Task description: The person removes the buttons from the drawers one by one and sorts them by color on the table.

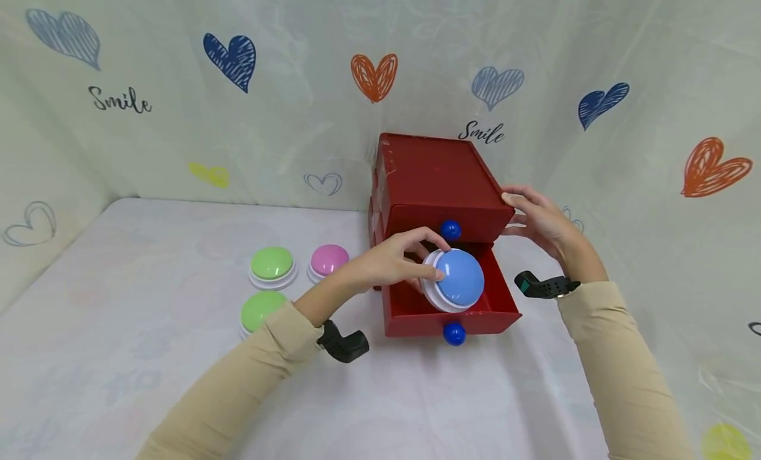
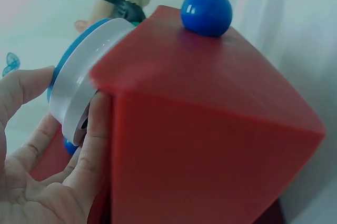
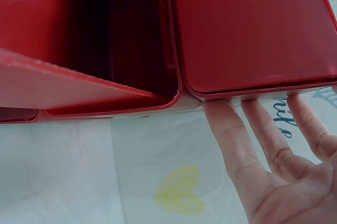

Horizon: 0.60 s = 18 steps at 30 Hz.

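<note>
The blue dome push button [image 1: 462,278] is being grasped in the left hand [image 1: 397,259], with the thumb being pressed on the edge of the blue dome and other fingers being spread under its white base. It is being held tilted at the mouth of the pulled-out lower drawer [image 1: 410,325], its dome being turned toward the head camera; whether the drawer's floor is being touched cannot be told.

By the right hand [image 1: 543,227], released and with fingers extended, the right side of the red two-drawer cabinet [image 1: 440,172] is being touched near its upper front corner. In the right wrist view, fingertips are being seen set against that side, by the upper drawer [image 1: 416,221], which is being seen closed.

A blue round knob [image 1: 450,230] is being borne by the upper drawer's front, and a matching blue knob [image 1: 454,334] by the lower one's.

To the cabinet's left, a pink dome push button [image 1: 329,259] and two green ones, the farther green push button [image 1: 271,262] and the nearer green push button [image 1: 260,308], are being supported on the white-covered table [image 1: 154,301]. The nearer green one is being partly hidden by the beige left sleeve [image 1: 238,381]. The table is being backed by a heart-printed curtain [image 1: 285,116].
</note>
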Available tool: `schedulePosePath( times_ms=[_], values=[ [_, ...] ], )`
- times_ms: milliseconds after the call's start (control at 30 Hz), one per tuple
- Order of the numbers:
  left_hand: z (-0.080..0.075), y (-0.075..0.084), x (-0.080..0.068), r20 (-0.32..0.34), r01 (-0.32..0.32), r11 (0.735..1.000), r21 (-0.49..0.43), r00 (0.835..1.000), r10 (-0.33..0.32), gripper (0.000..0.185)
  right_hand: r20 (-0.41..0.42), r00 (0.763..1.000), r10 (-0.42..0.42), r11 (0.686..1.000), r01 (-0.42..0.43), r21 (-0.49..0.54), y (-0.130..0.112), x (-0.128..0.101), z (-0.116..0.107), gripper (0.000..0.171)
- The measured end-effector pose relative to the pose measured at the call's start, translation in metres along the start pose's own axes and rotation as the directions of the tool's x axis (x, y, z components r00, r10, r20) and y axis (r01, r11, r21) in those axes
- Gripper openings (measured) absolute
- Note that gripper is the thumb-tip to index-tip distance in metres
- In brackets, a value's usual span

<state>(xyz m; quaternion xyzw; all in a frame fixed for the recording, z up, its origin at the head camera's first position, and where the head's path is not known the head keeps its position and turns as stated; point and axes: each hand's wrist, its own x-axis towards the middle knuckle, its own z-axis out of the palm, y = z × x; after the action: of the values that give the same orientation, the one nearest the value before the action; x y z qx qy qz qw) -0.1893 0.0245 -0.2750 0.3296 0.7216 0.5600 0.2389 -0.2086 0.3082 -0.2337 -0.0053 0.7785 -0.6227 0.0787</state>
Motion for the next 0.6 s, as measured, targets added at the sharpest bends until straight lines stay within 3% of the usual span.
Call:
schedulePosePath(
  times_ms=[300,600],
  values=[
    [-0.019,0.001,-0.026,-0.101,0.011,1.0,0.01,0.995,-0.01,0.041,0.001,1.0,-0.002,1.0,0.002,0.001,0.001,0.0,0.0,0.032],
    [-0.043,-0.011,-0.058,-0.192,0.082,0.996,-0.028,0.978,-0.086,0.04,-0.004,1.0,-0.014,0.999,0.014,-0.034,0.001,0.0,-0.001,0.036]
  ],
)
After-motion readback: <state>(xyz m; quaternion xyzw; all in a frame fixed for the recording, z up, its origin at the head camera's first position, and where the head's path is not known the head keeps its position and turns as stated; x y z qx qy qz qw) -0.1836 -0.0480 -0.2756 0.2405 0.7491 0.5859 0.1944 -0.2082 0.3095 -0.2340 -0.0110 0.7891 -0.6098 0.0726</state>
